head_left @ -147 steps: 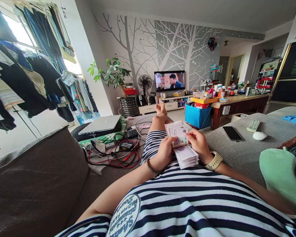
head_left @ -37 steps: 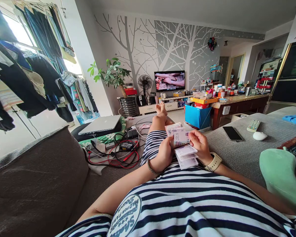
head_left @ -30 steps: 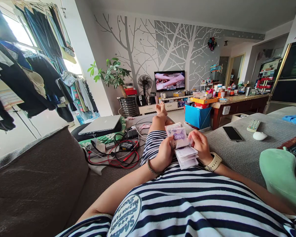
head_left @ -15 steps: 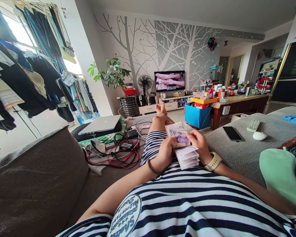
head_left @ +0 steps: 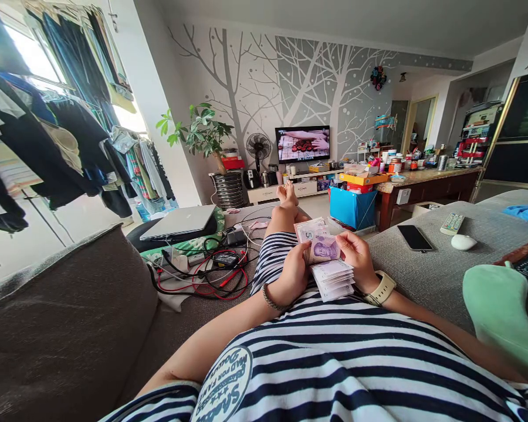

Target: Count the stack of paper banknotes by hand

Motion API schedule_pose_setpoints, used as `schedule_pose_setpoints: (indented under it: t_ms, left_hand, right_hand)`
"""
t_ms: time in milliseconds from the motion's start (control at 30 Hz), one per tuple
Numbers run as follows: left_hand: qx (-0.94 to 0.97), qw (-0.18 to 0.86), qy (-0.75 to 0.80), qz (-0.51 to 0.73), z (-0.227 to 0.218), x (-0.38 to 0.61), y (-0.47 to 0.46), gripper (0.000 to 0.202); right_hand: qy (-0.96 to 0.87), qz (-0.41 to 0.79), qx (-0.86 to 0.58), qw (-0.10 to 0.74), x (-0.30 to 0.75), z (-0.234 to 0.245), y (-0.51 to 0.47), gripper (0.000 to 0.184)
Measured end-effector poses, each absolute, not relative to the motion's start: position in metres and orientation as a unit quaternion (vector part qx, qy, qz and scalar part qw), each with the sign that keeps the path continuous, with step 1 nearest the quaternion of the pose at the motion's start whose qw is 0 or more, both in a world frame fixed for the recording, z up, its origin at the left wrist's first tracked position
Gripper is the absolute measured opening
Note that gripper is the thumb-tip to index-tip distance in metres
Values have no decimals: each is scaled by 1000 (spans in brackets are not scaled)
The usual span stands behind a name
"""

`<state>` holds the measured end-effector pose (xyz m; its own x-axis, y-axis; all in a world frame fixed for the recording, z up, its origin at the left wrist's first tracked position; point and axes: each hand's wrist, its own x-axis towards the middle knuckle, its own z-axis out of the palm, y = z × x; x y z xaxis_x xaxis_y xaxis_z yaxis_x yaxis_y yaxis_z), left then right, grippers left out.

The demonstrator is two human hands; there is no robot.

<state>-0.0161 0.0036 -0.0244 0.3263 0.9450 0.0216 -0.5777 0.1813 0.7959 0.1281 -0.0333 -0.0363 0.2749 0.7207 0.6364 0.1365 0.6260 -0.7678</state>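
The left hand is gripping a bundle of banknotes, its fingers closing round the near left part and its thumb pressing on top; one purple note is lying uppermost, its right edge meeting the fingertips of the right hand; those fingers are curling narrow there, though whether they are pinching the paper I cannot tell; a lower layer of notes is fanning out over the striped clothing, between the two wrists; the notes are overlapping too much for counting.

On the sofa, one phone is lying near the far edge; one remote control and one white rounded object are resting close together farther right; one laptop is sitting toward the sofa's far left corner.

One blue bin is standing at the left end of the tabletop, one orange box showing above its rim; one dark ribbed pot is holding a leafy plant.
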Motion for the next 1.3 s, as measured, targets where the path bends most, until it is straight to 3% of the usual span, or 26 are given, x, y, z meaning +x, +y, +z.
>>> schedule_pose_setpoints:
  t_ms: [267, 633, 1300]
  left_hand:
    - [384, 713, 248, 532, -29, -16, 7, 31]
    - [418, 709, 232, 519, -23, -17, 0, 37]
    - [370, 740, 217, 518, -15, -11, 1, 35]
  right_hand:
    - [-565, 253, -343, 706, 129, -39, -32, 62]
    - [-537, 220, -407, 705, 136, -42, -19, 64]
    - [-551, 208, -378, 714, 140, -36, -24, 60]
